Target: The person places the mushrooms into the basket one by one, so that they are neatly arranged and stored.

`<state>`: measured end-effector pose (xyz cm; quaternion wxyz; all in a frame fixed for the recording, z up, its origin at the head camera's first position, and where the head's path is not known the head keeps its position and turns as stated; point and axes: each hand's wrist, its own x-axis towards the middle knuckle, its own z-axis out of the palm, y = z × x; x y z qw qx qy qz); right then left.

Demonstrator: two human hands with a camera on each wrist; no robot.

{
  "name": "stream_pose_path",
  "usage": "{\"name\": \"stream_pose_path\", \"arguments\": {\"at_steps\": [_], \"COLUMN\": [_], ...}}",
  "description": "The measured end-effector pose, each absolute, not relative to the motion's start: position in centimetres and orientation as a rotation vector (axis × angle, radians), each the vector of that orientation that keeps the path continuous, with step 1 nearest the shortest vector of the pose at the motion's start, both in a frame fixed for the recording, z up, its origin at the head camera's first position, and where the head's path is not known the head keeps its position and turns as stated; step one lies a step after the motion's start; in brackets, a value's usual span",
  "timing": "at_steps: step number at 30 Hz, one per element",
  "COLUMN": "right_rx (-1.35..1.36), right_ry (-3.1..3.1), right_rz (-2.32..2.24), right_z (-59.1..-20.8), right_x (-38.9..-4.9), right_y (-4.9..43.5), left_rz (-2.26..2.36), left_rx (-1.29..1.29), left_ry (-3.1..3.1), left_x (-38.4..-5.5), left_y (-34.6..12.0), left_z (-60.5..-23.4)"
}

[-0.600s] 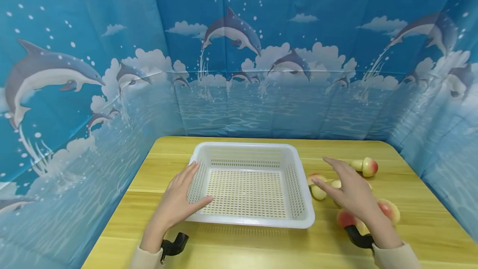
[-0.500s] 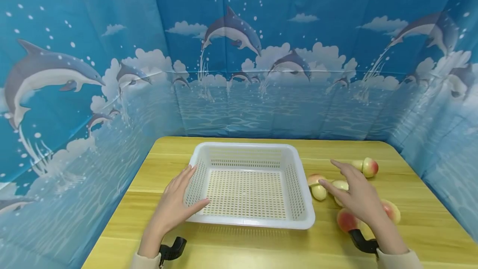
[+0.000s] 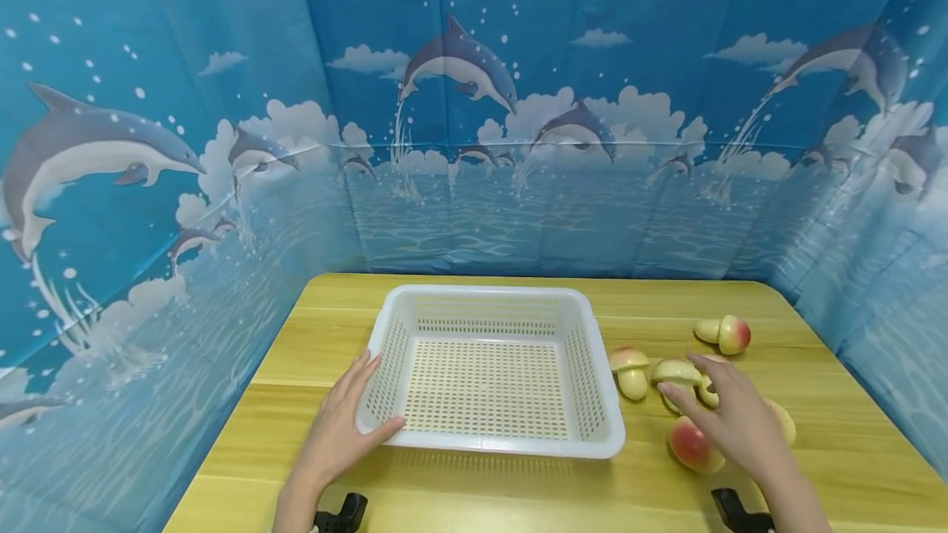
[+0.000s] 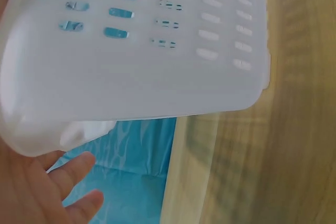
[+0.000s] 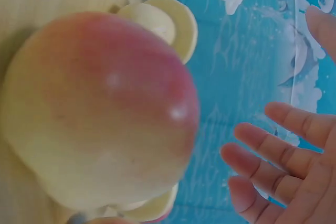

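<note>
My left hand (image 3: pixel 335 428) is at the near left corner of a white perforated basket (image 3: pixel 489 443), thumb over the front rim and fingers along the left side. In the left wrist view its fingers (image 4: pixel 73 174) are extended beside the basket corner; contact is hard to tell. Over a group of toy mushrooms hovers my right hand (image 3: pixel 744 422), its fingers spread and holding nothing. Nearest its thumb is a pale mushroom (image 3: pixel 674 372). A red-capped mushroom (image 3: pixel 693 442) lies below the hand and looms large in the right wrist view. Parts of other mushrooms are hidden behind the hand.
A mushroom (image 3: pixel 631 383) lies close to the basket's right wall, and another (image 3: pixel 731 335) farther back on the right. The wooden table (image 3: pixel 444 500) is bordered by a blue dolphin-print curtain (image 3: pixel 474 212) at the back and sides.
Both hands have moved nearer to me and lower. My right hand has also shifted right, uncovering more of the mushrooms. My left hand has slid along the basket's left side toward its front corner.
</note>
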<state>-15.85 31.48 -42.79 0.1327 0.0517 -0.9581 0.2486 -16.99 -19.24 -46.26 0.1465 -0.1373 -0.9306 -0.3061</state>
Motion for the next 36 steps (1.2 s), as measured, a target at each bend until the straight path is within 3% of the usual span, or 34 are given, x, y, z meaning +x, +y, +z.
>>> {"name": "stream_pose_path", "arguments": {"at_steps": [36], "right_rx": [0.159], "right_ry": [-2.842], "right_rz": [0.729], "right_z": [-46.9], "right_x": [-14.5], "right_y": [32.9], "left_rz": [-1.445], "left_rx": [-0.554], "left_ry": [-2.292], "left_x": [-17.3], "left_y": [-19.8], "left_z": [-49.7]}}
